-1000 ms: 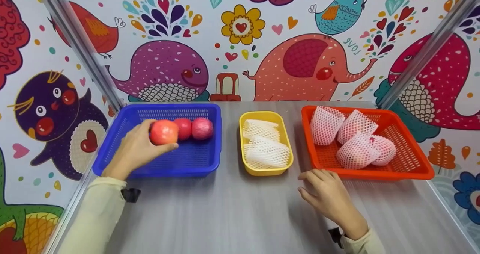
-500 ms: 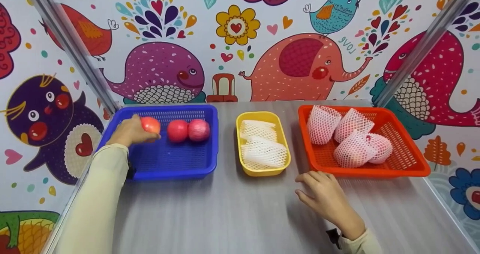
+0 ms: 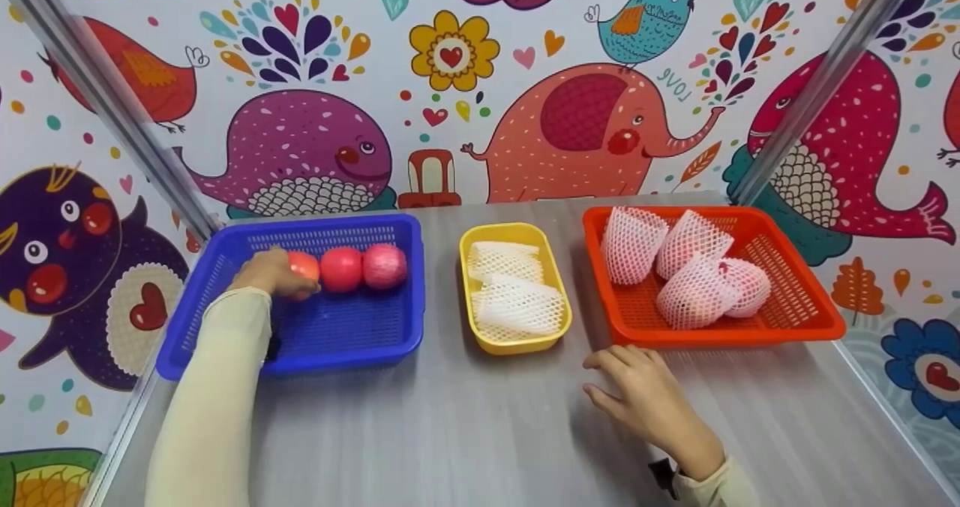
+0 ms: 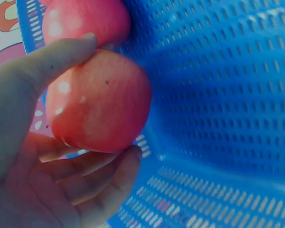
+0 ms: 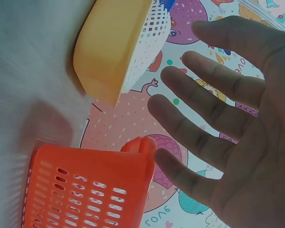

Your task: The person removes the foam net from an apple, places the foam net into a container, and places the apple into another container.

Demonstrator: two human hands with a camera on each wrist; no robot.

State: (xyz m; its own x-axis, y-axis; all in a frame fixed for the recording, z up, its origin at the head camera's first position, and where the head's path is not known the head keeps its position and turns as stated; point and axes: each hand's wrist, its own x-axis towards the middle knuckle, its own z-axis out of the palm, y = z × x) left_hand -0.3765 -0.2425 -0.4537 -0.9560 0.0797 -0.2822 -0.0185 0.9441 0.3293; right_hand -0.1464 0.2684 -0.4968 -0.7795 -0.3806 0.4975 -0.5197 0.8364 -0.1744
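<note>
Head view: an apple (image 3: 304,265) is held by the left hand (image 3: 270,276) inside the blue basket (image 3: 352,327), to the left of the tub (image 3: 521,344). By the left wrist camera it is shown grasped between the thumb (image 4: 61,56) and the fingers (image 4: 126,171), which are curled round opposite sides; so round and smooth a thing is probably best steadied this way. How firmly it is squeezed cannot be told. Two other apples (image 3: 341,269) are lined up between the held one and the tub, near the back of the blue basket, by which they are perhaps kept from rolling off.

White nets (image 3: 519,304) are laid loosely in the tub, one partly over the other, likely because little room is taken by such light, soft mesh. To the right of the tub is set the red basket (image 3: 720,336), in which four netted fruits (image 3: 697,293) are gathered close together; bruising is presumably lessened by the mesh where they are pressed against each other.

Nothing is gripped by the right hand (image 3: 637,391): it is left released, fingers apart and slightly bent, over the worktop (image 3: 420,417), to the right of the tub and nearer the person. It seems to be kept idle because one hand is enough for a single apple.
</note>
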